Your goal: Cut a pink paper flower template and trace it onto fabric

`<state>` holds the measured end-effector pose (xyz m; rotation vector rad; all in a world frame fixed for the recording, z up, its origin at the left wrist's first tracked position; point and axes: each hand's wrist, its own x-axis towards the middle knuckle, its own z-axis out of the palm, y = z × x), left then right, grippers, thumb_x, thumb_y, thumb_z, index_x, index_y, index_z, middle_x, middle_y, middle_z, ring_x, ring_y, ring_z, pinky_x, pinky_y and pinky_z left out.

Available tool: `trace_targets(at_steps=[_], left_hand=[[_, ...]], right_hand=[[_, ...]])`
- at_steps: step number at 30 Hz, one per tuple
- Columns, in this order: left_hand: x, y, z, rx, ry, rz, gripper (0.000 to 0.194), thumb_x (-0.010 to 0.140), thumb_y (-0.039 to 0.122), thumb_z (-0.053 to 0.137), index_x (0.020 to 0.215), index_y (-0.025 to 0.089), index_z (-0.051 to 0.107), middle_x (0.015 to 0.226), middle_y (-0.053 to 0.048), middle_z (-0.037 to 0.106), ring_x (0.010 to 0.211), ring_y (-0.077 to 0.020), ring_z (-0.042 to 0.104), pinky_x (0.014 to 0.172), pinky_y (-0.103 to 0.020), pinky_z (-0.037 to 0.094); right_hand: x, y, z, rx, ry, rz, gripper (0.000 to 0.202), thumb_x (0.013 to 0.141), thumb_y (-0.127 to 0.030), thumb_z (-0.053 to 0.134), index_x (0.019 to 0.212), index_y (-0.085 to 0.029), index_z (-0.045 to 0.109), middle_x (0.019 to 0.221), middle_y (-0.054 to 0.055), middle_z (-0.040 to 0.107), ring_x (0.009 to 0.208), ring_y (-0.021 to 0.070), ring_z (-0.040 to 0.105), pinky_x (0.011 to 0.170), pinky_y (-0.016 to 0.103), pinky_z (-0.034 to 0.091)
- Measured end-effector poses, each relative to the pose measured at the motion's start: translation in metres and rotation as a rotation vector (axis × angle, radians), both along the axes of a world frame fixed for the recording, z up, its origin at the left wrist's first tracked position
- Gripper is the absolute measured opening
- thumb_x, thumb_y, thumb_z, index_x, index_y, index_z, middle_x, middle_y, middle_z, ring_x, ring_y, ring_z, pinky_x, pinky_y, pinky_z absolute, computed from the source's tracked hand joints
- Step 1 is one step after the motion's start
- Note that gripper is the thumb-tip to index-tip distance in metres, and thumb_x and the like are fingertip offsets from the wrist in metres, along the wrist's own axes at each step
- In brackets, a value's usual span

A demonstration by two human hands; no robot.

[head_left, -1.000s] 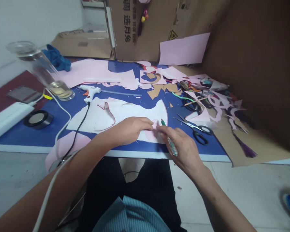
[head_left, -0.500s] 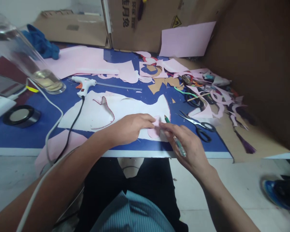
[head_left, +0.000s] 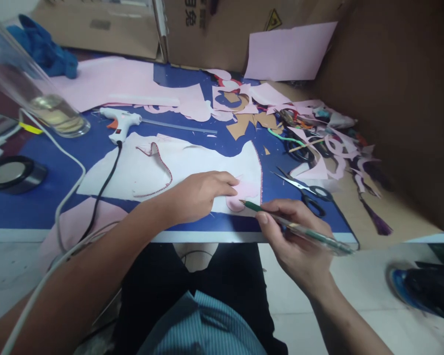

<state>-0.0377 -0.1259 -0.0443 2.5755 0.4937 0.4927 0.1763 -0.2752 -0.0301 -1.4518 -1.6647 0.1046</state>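
Note:
My left hand (head_left: 203,194) lies with its fingers stretched out on a white cut sheet (head_left: 196,160) and the edge of a small pink piece (head_left: 237,202). Red stitching runs along the sheet's right edge, and a curved red-stitched strip (head_left: 165,170) lies on its left part. In my right hand (head_left: 299,236) is a pen (head_left: 274,215) with a green front and a clear barrel. The pen slants to the left, its tip at the pink piece's right edge; whether it touches I cannot tell. Scissors (head_left: 305,190) lie partly open beyond my right hand.
A glue gun (head_left: 122,123) with a black cord lies behind the sheet. At left stand a clear tumbler (head_left: 55,108) and a tape roll (head_left: 15,175). Pink scraps (head_left: 311,167) pile up at right, by a cardboard wall (head_left: 392,98). A white cable (head_left: 74,182) crosses my left forearm.
My right hand has moved right and slightly down, away from the left fingers. The pen has swung from steep to a flatter slant, uncovering the pink piece. The view has shifted slightly.

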Motion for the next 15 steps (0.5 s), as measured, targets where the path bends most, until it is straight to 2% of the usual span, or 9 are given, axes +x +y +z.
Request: trace_targets(at_steps=[8, 11, 15], left_hand=[[0.002, -0.004, 0.000, -0.037, 0.008, 0.033, 0.062, 0.084, -0.007, 0.048, 0.129, 0.022, 0.081, 0.152, -0.005, 0.073, 0.139, -0.0239, 0.070, 0.120, -0.040, 0.056], [0.003, -0.005, 0.000, -0.030, 0.008, 0.033, 0.058, 0.087, -0.005, 0.048, 0.126, 0.021, 0.082, 0.152, -0.006, 0.073, 0.138, -0.0243, 0.070, 0.119, -0.040, 0.056], [0.003, -0.006, -0.002, -0.005, 0.002, 0.041, 0.057, 0.088, -0.005, 0.048, 0.125, 0.024, 0.082, 0.152, -0.003, 0.073, 0.140, -0.0227, 0.069, 0.119, -0.038, 0.055]], right_hand=[[-0.014, 0.016, -0.003, -0.030, 0.017, 0.037, 0.010, 0.104, -0.030, 0.074, 0.096, -0.025, 0.073, 0.077, 0.000, 0.079, 0.062, 0.0168, 0.072, 0.057, 0.028, 0.056], [-0.013, 0.014, -0.007, -0.028, 0.026, 0.039, 0.006, 0.103, -0.027, 0.076, 0.098, -0.025, 0.073, 0.080, -0.001, 0.079, 0.065, 0.0161, 0.073, 0.060, 0.028, 0.056], [-0.008, 0.002, -0.013, -0.007, 0.047, -0.029, 0.005, 0.101, -0.026, 0.077, 0.098, -0.025, 0.073, 0.082, 0.000, 0.078, 0.069, 0.0175, 0.073, 0.063, 0.030, 0.055]])
